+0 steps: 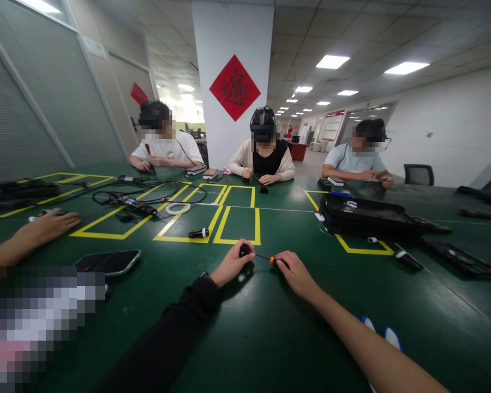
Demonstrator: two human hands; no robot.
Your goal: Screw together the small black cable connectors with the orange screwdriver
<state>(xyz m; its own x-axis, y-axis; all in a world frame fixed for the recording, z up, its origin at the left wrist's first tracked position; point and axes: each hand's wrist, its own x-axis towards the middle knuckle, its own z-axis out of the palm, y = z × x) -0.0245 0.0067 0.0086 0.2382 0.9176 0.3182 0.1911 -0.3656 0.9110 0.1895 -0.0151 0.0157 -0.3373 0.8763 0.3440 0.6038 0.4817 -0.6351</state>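
Low over the green table, my left hand [231,264] is closed around a small black part [244,250] with a rounded end. Its exact kind is too small to tell. Facing it, my right hand [297,274] grips a screwdriver [272,260] by its black and orange handle. The thin shaft points left and reaches my left fingertips; whether its tip touches the black part I cannot tell. Beyond my left hand lies a black cylinder with a white band [198,233], on its side by a yellow tape outline [237,242].
A phone [108,263] lies at my left, near a neighbour's hand [51,225]. Further back are tangled black cables [118,197] and a white cable coil [177,208]. A black tray [364,215] stands on the right. Across the table sit several people [265,155] handling small things.
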